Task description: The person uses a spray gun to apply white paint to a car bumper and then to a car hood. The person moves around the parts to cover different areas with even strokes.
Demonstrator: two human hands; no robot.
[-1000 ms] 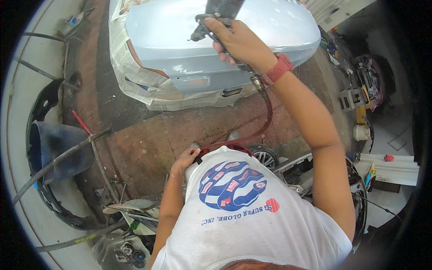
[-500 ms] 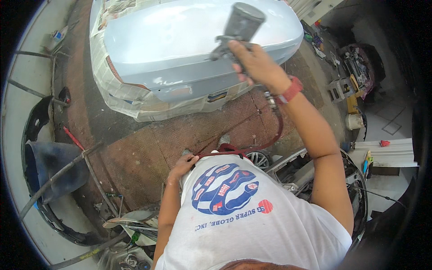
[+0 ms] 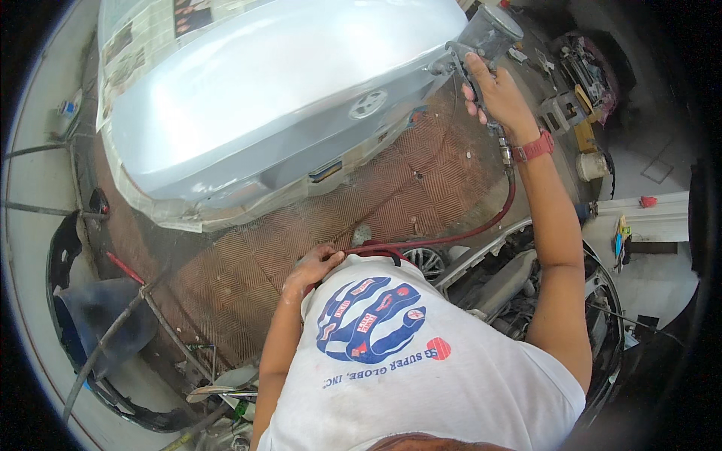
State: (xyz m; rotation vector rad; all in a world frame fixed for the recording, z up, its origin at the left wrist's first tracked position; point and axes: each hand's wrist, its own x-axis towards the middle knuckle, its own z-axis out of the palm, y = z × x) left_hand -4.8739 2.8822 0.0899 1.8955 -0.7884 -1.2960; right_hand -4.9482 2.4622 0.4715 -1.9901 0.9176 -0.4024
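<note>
Gun (image 3: 456,60) is being gripped by the right hand (image 3: 502,98), fingers curled around the handle, cup (image 3: 490,31) on top. It is now being held at the right end of the car (image 3: 248,113), nozzle turned back toward the car's near face. A second ago it was being carried over the middle of the car, so a rightward traverse is being seen. The car is also being framed further left and more tilted, so part of the shift is being put down to the head turning. For the work in hand: the right end is judged to be getting attention now, with the middle being left behind.

Left hand (image 3: 320,264) is being rested at the waist, on the near side of the car; little change there. Hose (image 3: 511,192) is passing close to its fingertips, but whether it is being pinched can't be made out at this angle. Hose is being run from the gun's handle in a slack curve, well apart from the car.

The car's left and lower edges are being covered by paper (image 3: 124,60). Mat (image 3: 248,282) is lying on the near side of the car. Blue drum (image 3: 109,319) is standing left of the car and nearer; bucket (image 3: 593,166) is sitting off to its right.
</note>
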